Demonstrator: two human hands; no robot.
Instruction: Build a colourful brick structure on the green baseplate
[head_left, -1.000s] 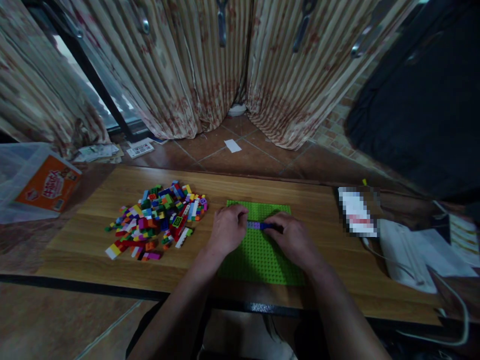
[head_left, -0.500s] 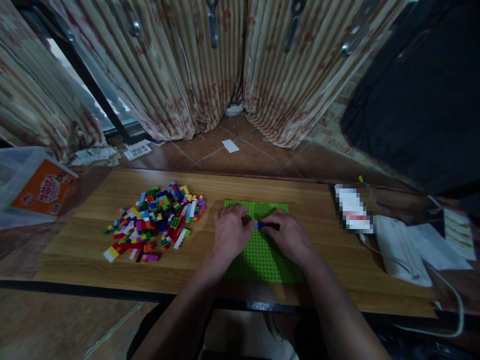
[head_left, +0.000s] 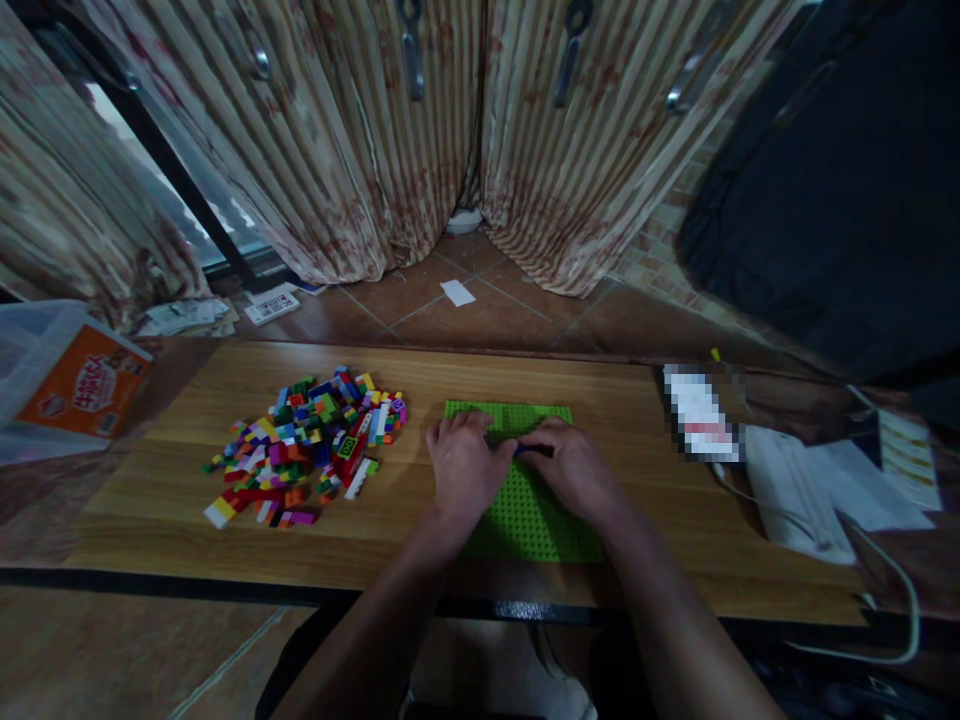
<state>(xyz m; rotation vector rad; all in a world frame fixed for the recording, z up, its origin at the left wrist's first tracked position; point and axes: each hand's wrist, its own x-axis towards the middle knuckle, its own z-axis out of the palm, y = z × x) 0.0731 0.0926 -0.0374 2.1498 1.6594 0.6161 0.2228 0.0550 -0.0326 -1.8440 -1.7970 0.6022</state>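
Dark-blue brick [head_left: 535, 451] between both hands [head_left: 466, 464], over the green baseplate [head_left: 536, 525].

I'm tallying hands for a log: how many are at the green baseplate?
2. The left hand is partly over the left side of the green baseplate; the right hand is partly over its right side, at a small dark blue piece. No other hand shows.
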